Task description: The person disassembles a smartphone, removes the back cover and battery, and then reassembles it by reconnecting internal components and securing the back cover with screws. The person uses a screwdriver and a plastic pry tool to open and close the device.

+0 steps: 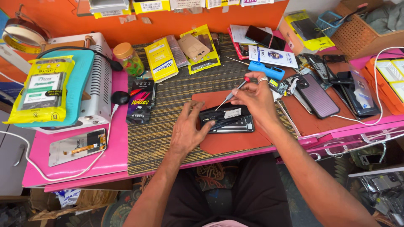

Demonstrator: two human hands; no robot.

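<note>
An opened phone [227, 119], its back off and its dark insides showing, is laid on a red-brown work mat [235, 141] near the middle of the striped bench surface [168, 117]. It is steadied at its left end by the left hand [188, 130], which is spread flat, palm down, with the fingertips pressed on the phone's edge; nothing is grasped by it. A thin screwdriver [232, 93] with a red cap is pinched between the thumb and fingers of the right hand [254, 97], which is closed around the shaft, and its tip is lowered to the upper left part of the phone's interior, just beside a small pale label.

The step in hand is judged to be work on a small screw or fitting inside the phone. For the next move, the tip would have to be kept squarely seated and the phone held from sliding; whether the tip is already engaged cannot be told.

To the far left a yellow-lidded jar [128, 58] and yellow packets [161, 59] are set; to the right, several other phones [316, 96] are piled.
</note>
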